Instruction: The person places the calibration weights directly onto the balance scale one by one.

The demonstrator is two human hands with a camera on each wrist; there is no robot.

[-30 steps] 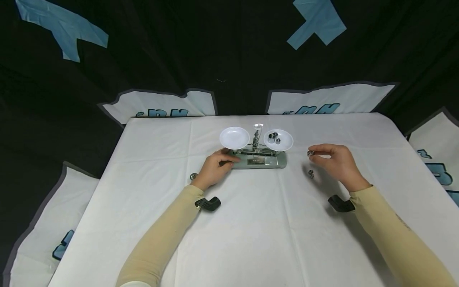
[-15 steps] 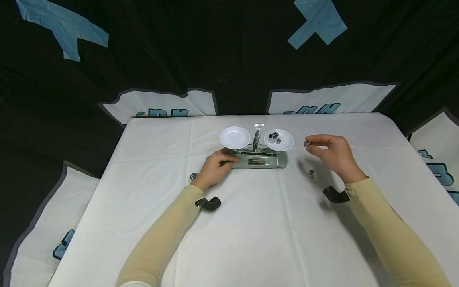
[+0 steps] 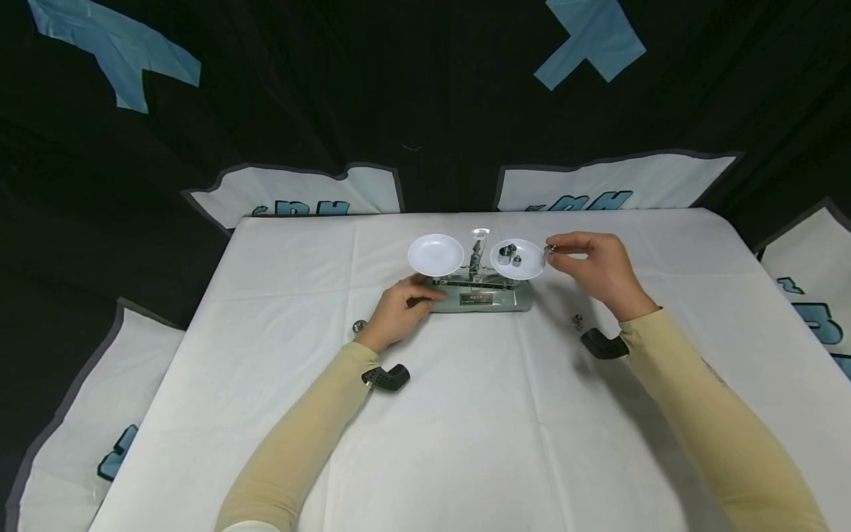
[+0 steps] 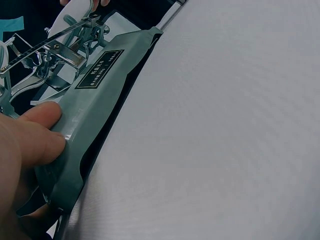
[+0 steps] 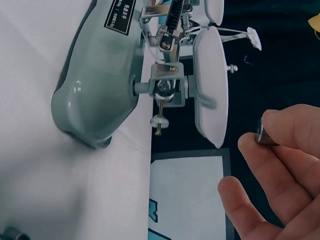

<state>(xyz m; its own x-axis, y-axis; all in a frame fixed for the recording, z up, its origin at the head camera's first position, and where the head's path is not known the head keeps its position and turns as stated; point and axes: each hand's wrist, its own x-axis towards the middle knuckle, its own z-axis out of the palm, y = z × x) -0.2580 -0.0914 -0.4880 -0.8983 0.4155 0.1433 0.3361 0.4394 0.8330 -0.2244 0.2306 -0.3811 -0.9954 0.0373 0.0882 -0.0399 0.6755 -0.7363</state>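
A grey-green balance scale stands near the far side of the table. My left hand holds the left end of its base, thumb and fingertips on the green metal. Between thumb and fingertips, my right hand pinches a small shiny metal weight. In the head view this hand is right at the outer edge of the scale's right pan. Several metal weights stand on that white pan. The left pan is bare.
Another metal weight sits on the white tablecloth in front of the right hand. Beside the left wrist lies a round shiny metal piece, partly covered. A black curtain hangs behind the table.
My right hand has moved left and away from me with the pinched weight, from above the cloth to the right pan's edge. The left hand and the scale have stayed put.
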